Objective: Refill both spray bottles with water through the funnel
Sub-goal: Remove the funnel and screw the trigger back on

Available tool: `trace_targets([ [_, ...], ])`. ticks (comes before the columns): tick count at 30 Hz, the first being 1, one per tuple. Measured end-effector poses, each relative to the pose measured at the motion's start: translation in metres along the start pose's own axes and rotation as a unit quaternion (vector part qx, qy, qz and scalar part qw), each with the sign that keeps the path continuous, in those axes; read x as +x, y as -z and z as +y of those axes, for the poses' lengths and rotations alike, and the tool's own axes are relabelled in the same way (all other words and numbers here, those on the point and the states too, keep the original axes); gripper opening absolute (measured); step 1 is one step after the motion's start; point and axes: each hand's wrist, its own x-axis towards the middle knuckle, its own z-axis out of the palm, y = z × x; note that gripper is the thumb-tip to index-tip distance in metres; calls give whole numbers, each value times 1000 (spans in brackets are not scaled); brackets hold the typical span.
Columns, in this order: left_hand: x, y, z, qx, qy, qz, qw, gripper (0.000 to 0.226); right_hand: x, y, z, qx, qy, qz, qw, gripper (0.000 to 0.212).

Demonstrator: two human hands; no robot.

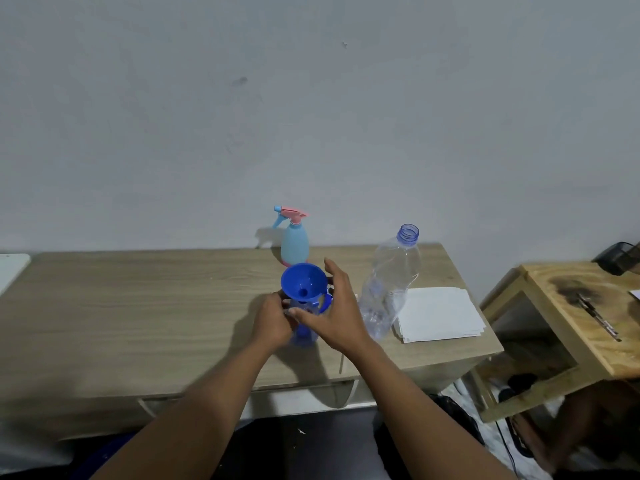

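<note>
A blue funnel (303, 280) is sitting in the neck of a clear blue bottle (304, 332) mid-tabletop (138, 306). The left hand (272, 322) is gripping that bottle. The right hand (337, 313) is spreading wide open just beside the funnel. A pale spray bottle (294, 242) is standing at twelve o'clock, and an uncapped water bottle (391, 282) at three o'clock.
</note>
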Motion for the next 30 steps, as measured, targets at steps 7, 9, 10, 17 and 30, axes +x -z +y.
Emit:
trace_targets([
  [7,-1,5,-13,0,-23,-3,1000,24,19,-21,-5,14,-16,28,999,103],
  [9,0,5,-15,-2,-28,2,1000,27,21,-23,-6,22,-16,39,999,102],
  [10,1,5,-16,-6,-26,1,1000,29,22,-22,-6,27,-16,41,999,102],
  [17,4,3,-17,-7,-18,-1,1000,36,20,-21,-11,46,-26,83,995,108],
  [30,19,34,-40,-20,-52,69,996,42,0,-18,58,-17,-178,36,983,76],
])
